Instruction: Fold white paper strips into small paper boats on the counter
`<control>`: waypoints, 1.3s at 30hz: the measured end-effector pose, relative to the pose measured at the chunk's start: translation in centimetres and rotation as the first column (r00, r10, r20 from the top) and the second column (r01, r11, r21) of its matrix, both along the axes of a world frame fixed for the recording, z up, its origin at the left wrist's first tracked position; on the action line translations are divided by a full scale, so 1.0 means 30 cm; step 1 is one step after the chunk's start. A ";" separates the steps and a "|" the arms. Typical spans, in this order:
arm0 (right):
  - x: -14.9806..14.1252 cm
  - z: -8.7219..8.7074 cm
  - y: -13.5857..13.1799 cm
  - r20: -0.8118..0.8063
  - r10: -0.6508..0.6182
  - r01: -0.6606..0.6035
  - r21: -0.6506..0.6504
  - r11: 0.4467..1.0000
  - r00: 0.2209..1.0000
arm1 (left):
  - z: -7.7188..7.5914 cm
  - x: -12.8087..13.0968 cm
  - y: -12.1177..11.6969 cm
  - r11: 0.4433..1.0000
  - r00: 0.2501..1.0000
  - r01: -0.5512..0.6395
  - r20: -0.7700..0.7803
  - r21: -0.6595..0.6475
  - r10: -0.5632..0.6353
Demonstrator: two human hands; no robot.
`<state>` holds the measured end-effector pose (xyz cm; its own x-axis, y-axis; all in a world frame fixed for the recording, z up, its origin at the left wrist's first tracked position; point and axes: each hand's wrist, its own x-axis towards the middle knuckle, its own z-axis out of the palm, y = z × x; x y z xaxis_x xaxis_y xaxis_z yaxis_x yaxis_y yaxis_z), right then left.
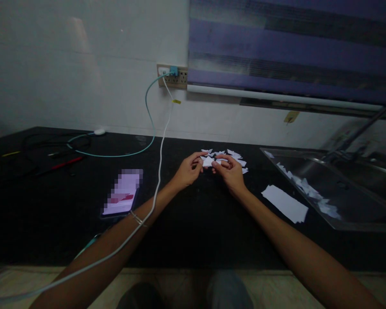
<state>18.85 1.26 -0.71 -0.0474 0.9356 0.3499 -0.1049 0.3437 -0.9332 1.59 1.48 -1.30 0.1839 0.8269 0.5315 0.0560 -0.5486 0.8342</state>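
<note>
Between my two hands is a small folded piece of white paper (207,161), held above the dark countertop (180,240). My left hand (190,168) pinches its left side with thumb and fingers. On the other side, my right hand (230,171) grips the right edge, its fingers curled behind the paper. Just beyond the hands lies a loose group of similar folded paper pieces (234,153), partly hidden by my right hand. To the right of my right forearm rests a stack of flat white paper strips (284,203).
A metal sink (333,189) with a faucet (350,137) is at the right, more folded papers (312,189) along its rim. A phone (124,193) lies at left. A white cable (161,163) crosses my left forearm; a teal cable (116,155) runs to the wall outlet (180,78).
</note>
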 end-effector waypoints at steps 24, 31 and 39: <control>0.009 0.018 -0.006 0.040 0.076 -0.076 -0.011 0.997 0.996 | 0.033 -0.018 -0.026 0.953 0.988 0.142 -0.026 -0.267 -0.155; 0.019 0.022 0.002 0.183 -0.075 0.047 0.152 0.987 0.980 | 0.032 -0.020 -0.020 0.908 0.981 0.185 0.013 -0.375 -0.194; 0.008 0.035 -0.022 0.222 0.017 -0.061 0.193 0.979 0.975 | 0.005 -0.021 0.002 0.812 0.955 0.297 0.151 -0.502 -0.255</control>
<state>19.10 0.61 0.36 -0.1781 0.8448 0.5045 0.0765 0.5230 -0.8489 0.96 1.55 -1.16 0.4237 0.9034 0.0650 -0.1049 -0.0224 0.9942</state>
